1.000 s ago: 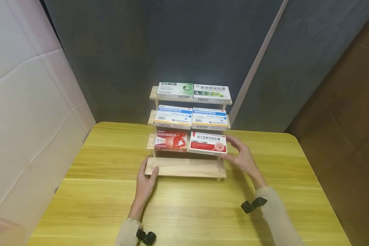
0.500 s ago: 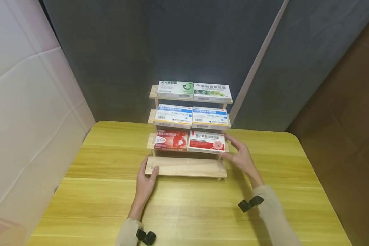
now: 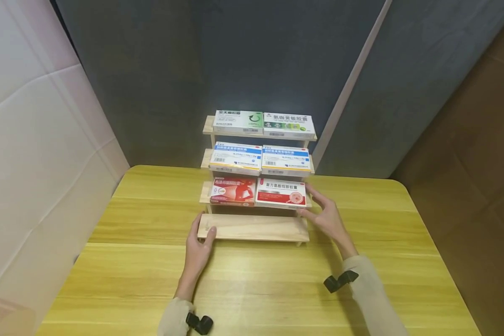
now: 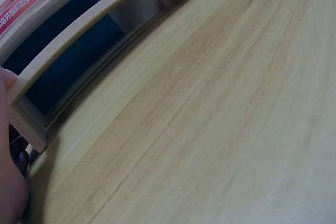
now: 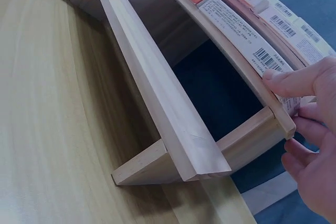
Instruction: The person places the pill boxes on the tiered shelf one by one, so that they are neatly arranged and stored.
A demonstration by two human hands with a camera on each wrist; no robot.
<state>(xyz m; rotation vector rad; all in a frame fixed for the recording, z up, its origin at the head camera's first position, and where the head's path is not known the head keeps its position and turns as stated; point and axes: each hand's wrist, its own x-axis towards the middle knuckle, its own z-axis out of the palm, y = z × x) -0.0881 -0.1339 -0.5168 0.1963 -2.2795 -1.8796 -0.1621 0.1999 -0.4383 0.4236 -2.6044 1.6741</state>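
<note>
A four-step wooden display rack [image 3: 252, 227] stands on the table, its lowest step bare. My left hand [image 3: 198, 252] grips that step's left end, thumb on top; in the left wrist view only part of this hand [image 4: 10, 182] shows. On the step above, a white and red medicine box [image 3: 281, 192] lies right beside a red medicine box [image 3: 233, 192]. My right hand [image 3: 328, 218] holds the white and red box at its right end. In the right wrist view, the right thumb [image 5: 289, 83] presses the box's front side, with other fingers around the end.
Two blue and white medicine boxes [image 3: 236, 157] lie side by side on the third step. Two green and white boxes [image 3: 289, 125] sit on the top step. Behind the wooden table [image 3: 252, 289] hangs a dark grey curtain [image 3: 143, 84].
My right hand has moved slightly left, sliding the white and red box against the red one; the gap between them has closed. My left hand stays on the bottom step.
</note>
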